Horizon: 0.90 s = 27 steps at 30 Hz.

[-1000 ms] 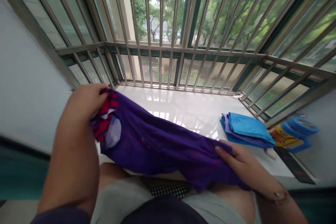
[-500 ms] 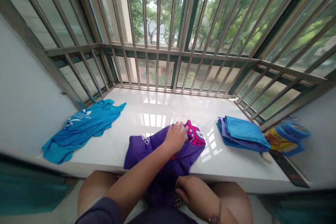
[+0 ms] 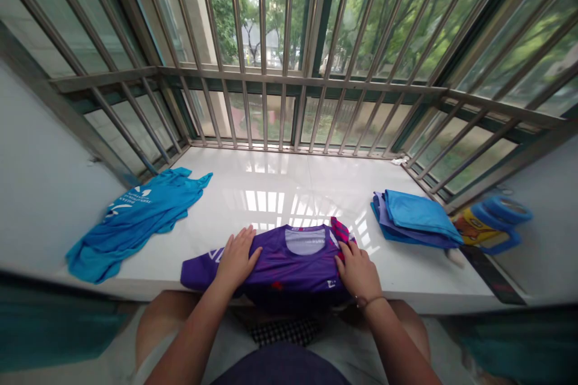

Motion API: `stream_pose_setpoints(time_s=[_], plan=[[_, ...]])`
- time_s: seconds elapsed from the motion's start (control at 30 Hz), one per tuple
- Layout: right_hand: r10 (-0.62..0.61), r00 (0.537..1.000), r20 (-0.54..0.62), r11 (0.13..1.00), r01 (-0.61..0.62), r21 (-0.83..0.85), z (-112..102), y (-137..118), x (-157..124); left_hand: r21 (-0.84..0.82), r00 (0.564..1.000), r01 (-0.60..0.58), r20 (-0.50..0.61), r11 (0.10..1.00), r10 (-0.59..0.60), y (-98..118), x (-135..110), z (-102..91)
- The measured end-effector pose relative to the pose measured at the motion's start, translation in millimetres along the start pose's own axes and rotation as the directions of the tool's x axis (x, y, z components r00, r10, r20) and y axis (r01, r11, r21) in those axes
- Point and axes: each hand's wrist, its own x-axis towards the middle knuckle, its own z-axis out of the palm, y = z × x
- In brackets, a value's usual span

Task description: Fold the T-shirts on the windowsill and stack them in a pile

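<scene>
A purple jersey lies across the front edge of the white sill, its collar away from me and its lower part hanging over the edge toward my lap. My left hand rests flat on the shoulder at the left, fingers stretched out. On the opposite shoulder lies my right hand, its fingers apart near the collar. A pink-and-blue patterned part of the jersey shows beyond my right fingertips. The left sleeve reaches out past my left hand along the sill.
A blue shirt with white print lies loosely at the left. Folded blue and purple clothes are stacked at the right, beside a blue-and-yellow jug and a dark phone-like slab. Metal bars line the window behind the sill.
My left hand has moved left from the patterned part to the left shoulder. My right hand has risen from my lap onto the jersey, which is now spread wider with its collar showing.
</scene>
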Motion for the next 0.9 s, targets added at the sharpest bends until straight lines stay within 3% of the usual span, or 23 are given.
stream_pose_setpoints(time_s=[0.17, 0.3, 0.4, 0.47, 0.57, 0.63, 0.73, 0.83, 0.9], plan=[[0.213, 0.972, 0.096, 0.972, -0.201, -0.122, -9, 23, -22, 0.040, 0.997, 0.076, -0.012, 0.996, -0.075, -20, 0, -6.4], [0.436, 0.886, 0.155, 0.900, -0.426, -0.097, -14, 67, -28, 0.034, 0.997, 0.077, 0.001, 0.996, -0.077, -21, 0, -11.0], [0.528, 0.838, 0.135, 0.849, -0.523, -0.076, -18, 94, -24, 0.032, 0.996, 0.084, 0.012, 0.996, -0.084, -26, 1, -15.6], [0.467, 0.881, 0.073, 0.884, -0.463, -0.072, -19, 93, -19, 0.027, 0.996, 0.093, 0.007, 0.995, -0.093, -31, 2, -18.0], [0.124, 0.991, -0.039, 0.992, -0.125, -0.003, -13, 62, -15, 0.013, 0.996, 0.088, -0.019, 0.996, -0.088, -38, 3, -21.4], [-0.049, 0.997, -0.063, 0.998, 0.052, 0.037, -5, 33, -15, 0.005, 0.995, 0.085, -0.048, 0.996, -0.085, -40, 2, -25.2], [-0.054, 0.999, 0.003, 0.998, 0.054, 0.038, 5, 5, -18, 0.027, 0.986, 0.146, -0.085, 0.989, -0.143, -44, -1, -34.3], [-0.030, 0.998, 0.054, 0.997, 0.026, 0.075, 9, 2, -21, 0.060, 0.975, 0.214, -0.066, 0.975, -0.210, -47, -5, -45.3], [-0.034, 0.999, 0.038, 0.981, 0.026, 0.191, 8, 6, -22, 0.062, 0.978, 0.208, -0.031, 0.976, -0.206, -49, -6, -51.3]])
